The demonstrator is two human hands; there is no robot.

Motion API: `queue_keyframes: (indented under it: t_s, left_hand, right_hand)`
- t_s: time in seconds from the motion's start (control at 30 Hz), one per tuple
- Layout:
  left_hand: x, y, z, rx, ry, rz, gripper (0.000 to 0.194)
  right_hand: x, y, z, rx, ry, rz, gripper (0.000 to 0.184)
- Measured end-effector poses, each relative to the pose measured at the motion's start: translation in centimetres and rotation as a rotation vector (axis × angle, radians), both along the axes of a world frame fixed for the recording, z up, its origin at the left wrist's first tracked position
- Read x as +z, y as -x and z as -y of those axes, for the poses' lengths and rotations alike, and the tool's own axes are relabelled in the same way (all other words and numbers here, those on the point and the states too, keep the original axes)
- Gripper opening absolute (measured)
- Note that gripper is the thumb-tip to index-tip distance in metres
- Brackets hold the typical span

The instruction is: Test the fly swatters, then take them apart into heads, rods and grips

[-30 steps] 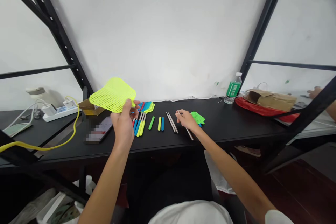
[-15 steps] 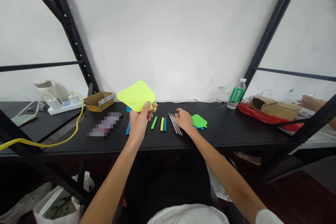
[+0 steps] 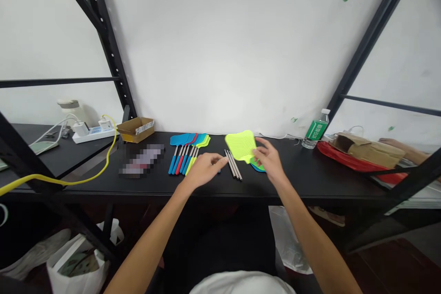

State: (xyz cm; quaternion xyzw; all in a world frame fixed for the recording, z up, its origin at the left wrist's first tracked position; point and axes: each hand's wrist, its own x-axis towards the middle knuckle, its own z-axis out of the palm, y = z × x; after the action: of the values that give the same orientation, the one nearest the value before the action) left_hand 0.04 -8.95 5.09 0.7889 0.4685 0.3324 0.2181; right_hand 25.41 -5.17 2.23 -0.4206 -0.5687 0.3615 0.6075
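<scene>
My right hand [image 3: 270, 158] holds a yellow-green perforated fly swatter head [image 3: 240, 146] by its edge near the neck, above the desk. Partly hidden beneath it lie green and blue swatter heads [image 3: 259, 167]. My left hand [image 3: 207, 169] is empty, fingers curved and thumb stretched out towards several bare metal rods [image 3: 235, 166]. Left of that hand is a row of whole fly swatters [image 3: 182, 154] with blue, red and yellow heads and handles. A bit of blue handle [image 3: 219, 171] shows beside my left hand, which hides the other loose handles.
An open cardboard box [image 3: 136, 129] and a blurred-out package [image 3: 143, 161] are on the desk's left. A power strip [image 3: 96, 133] and yellow cable [image 3: 109, 151] lie farther left. A water bottle [image 3: 315, 129] stands right, beside a red bag [image 3: 358, 163] with brown cardboard. Another person's arm [image 3: 396, 144] shows there.
The yellow-green swatter head has passed from my left hand to my right and moved rightward. My left hand has let go and shifted right and down, uncovering the swatter row.
</scene>
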Motion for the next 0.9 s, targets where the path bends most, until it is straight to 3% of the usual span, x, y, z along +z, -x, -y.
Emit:
queue_keyframes:
  t_s: [0.1, 0.2, 0.33, 0.47, 0.9]
  left_hand:
    - [0.1, 2.5, -0.8, 0.352, -0.107, -0.253, 0.041]
    - [-0.4, 4.6, -1.8, 0.572, -0.007, -0.491, 0.037]
    - [-1.3, 5.4, -2.7, 0.596, 0.101, -0.590, 0.034]
    - [-1.7, 4.7, -2.8, 0.630, 0.097, -0.658, 0.032]
    - [-1.8, 3.7, -2.6, 0.656, 0.053, -0.715, 0.028]
  right_hand:
    - [-1.5, -5.1, -1.8, -0.257, 0.042, 0.258, 0.050]
    - [-2.8, -8.5, -2.9, -0.355, 0.188, 0.541, 0.042]
    - [-3.3, -9.0, -2.7, -0.471, 0.317, 0.850, 0.037]
    - [-2.5, -7.7, -1.8, -0.550, 0.391, 1.001, 0.042]
    - [-1.4, -6.9, -1.1, -0.534, 0.357, 1.004, 0.035]
